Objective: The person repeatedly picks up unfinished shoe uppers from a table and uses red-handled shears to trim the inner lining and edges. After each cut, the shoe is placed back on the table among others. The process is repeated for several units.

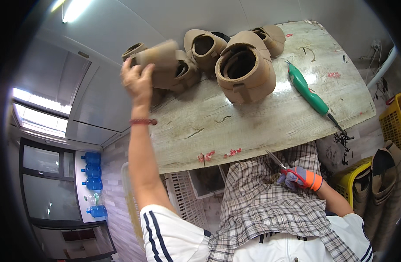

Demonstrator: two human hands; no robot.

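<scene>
My bare left hand (138, 81) reaches out to the far left of the table, its fingers closed on a tan boot (159, 59) smeared by motion. Other tan boots stand right behind and beside it. The largest, a boot (245, 72) with a wide round opening and a pull tab, stands mid-table, well to the right of that hand. Low by my lap, my right hand (294, 178), in a grey-purple glove with an orange cuff, is closed on red-handled scissors (277, 160). Their blades point up and left toward the table's front edge.
A green handheld electric cutter (309, 91) with a dark cord lies on the right of the worn table (187, 135). Yellow crates (394, 118) and more tan boots (381, 170) are at right. Under the table sits a white basket (183, 194); blue water jugs (93, 183) stand far left.
</scene>
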